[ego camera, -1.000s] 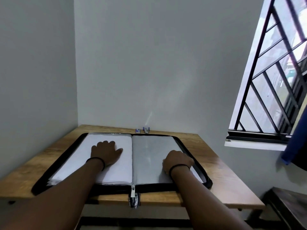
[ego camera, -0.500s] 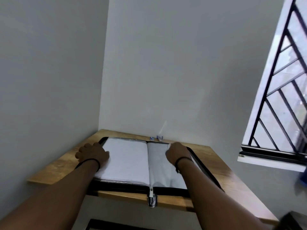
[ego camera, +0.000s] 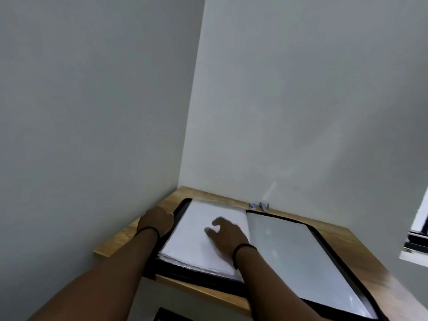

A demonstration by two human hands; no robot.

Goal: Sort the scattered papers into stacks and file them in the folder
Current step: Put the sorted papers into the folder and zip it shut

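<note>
A black zip folder [ego camera: 328,245] lies open on the wooden table [ego camera: 120,242]. Its left half holds a stack of white papers [ego camera: 194,242] in sleeves. Its right half shows a bare grey plastic sleeve [ego camera: 289,249]. My left hand [ego camera: 155,222] sits at the folder's left rim with fingers curled over the black edge. My right hand [ego camera: 225,232] rests on the white stack near the spine, fingers loosely spread and blurred.
A small blue and silver object [ego camera: 259,206] stands against the back wall behind the folder. Grey walls close in on the left and back of the table. A window frame [ego camera: 416,242] shows at the right edge.
The view has swung left and down. My right hand moved from the grey right half across the spine onto the white stack. My left hand stayed at the folder's left edge.
</note>
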